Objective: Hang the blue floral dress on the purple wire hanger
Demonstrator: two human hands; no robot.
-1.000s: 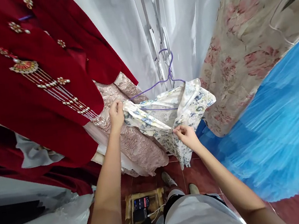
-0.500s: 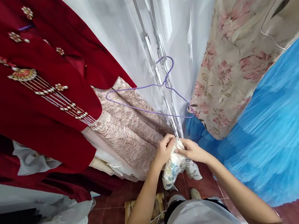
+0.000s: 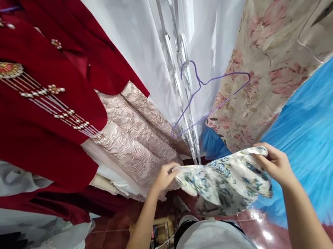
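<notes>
Left hand (image 3: 166, 178) pinched narrow on one top corner of the floral-print garment (image 3: 229, 180); right hand (image 3: 275, 164) gripping the opposite corner, thumb in front. Garment spread between them, ahead of the body, below the purple hanger (image 3: 200, 82) and apart from it.

Handling, as judged: light overall, thin, soft, no stiffness to speak of; will likely sag and crease. Slippery or not, can't tell. Not very fragile, though a snag seems possible. Best hold is the top edge, then its two corners, thumb against fingers; lower edge hangs loose.

Counts, biggest down: white cloth (image 3: 208, 12) at the back, panels not countable; red garment (image 3: 61, 78), at least one; blue tulle piece (image 3: 317, 138), one, maybe layered; beige flowered drape (image 3: 279, 39), one; pink brocade piece (image 3: 129, 130), at least one; floral-print garment, one; purple hanger, one; hands, two; fan-shaped ornament (image 3: 6, 69) on the red, one.
</notes>
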